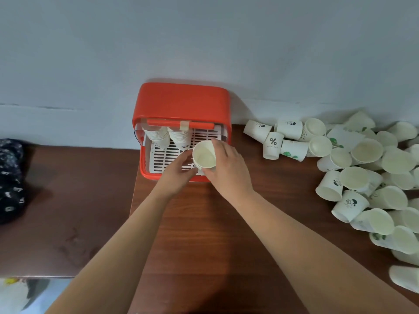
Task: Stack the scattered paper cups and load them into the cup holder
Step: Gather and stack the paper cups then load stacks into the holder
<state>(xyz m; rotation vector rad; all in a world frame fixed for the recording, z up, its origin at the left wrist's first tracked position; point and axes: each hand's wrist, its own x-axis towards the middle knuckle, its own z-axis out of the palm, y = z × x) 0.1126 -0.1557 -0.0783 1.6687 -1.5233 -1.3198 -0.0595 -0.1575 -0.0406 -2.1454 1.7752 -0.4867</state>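
Held cup: a plain white paper cup point(204, 155), open mouth tipped up toward the camera, between both hands over the holder's tray.
Right hand point(229, 168): wrapped around the cup's right side, gripping it.
Left hand point(179, 171): thumb and fingers curled on the cup's left and lower side, holding it.
Cup holder point(181, 103): red box with a white slatted tray point(167, 155), just beyond the hands; tape on its red handle.
Loaded stacks point(158, 137): two nested columns, beyond the left hand.
Scattered cups point(362, 177): a heap lying right of the right hand.
Writing: one cup point(273, 146) reads "%" and "NICE DAY".
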